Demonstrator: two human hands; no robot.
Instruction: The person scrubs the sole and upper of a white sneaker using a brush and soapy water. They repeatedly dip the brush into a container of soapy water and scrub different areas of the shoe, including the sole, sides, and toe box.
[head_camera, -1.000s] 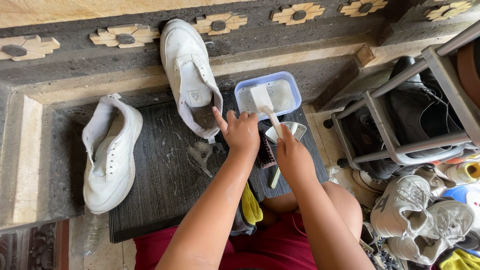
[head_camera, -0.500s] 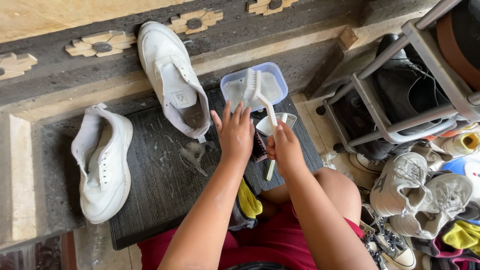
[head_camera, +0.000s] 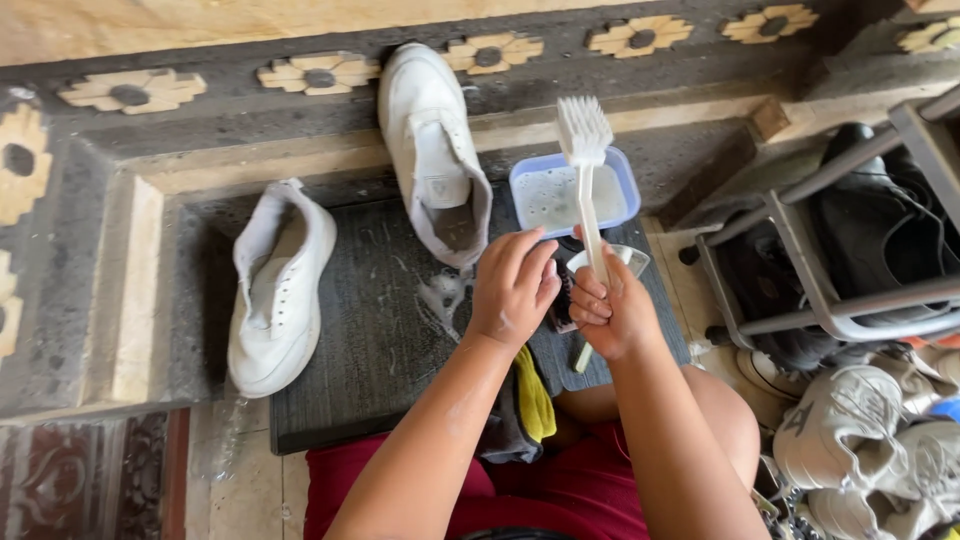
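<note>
Moved: white brush (head_camera: 586, 180) now raised upright, bristles above the blue tub (head_camera: 573, 192).
Right hand (head_camera: 612, 312): fist closed round the handle.
Left hand (head_camera: 512, 288): fingers loosely curled, beside it.

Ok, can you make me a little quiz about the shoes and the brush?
1. True or false: the right hand holds the white plastic brush with bristles up.
2. How many white sneakers lie on the dark mat?
3. What sits behind the brush: A) a blue plastic tub of soapy water, B) a red bucket?

Key: 1 true. 2 two, one at left, one at the top. 3 A.
</note>
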